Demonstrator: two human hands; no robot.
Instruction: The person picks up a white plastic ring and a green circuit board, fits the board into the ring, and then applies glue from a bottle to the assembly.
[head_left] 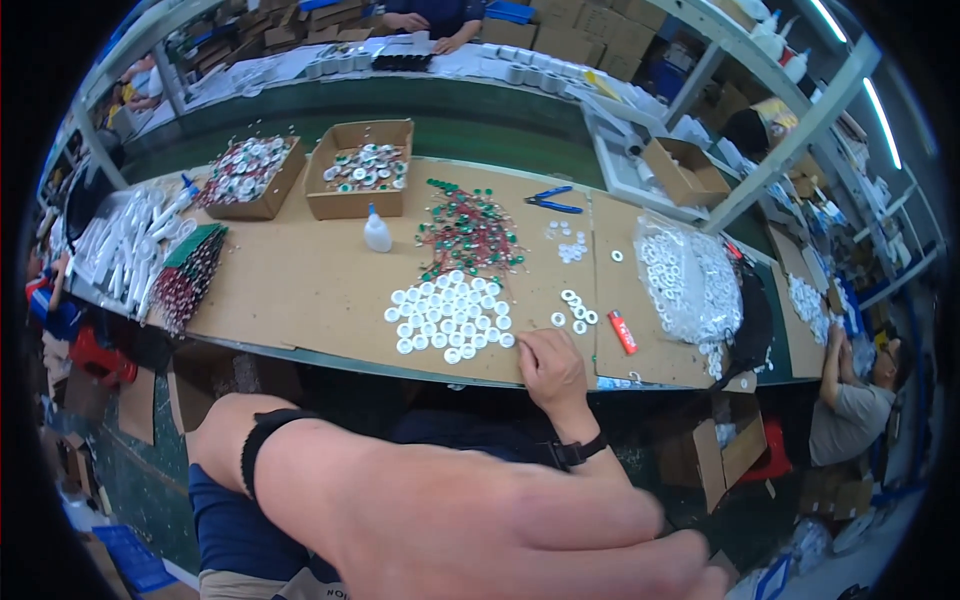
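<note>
Currently | right hand (pixel 553 370) at table edge (pixel 330 358), fingers together | left hand's (pixel 540 525) fingers: can't tell | bare cardboard (pixel 300 285) beside caps (pixel 450 318)

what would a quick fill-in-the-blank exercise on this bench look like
The round white plastic caps lie to the ____ of the bare right hand.
The bare left hand is ____ to the camera than the right hand.
The red plastic lighter lies to the ____ of the right hand.
The small white plastic squeeze bottle has a tip coloured ____.

Missing words: left; closer; right; blue
</note>
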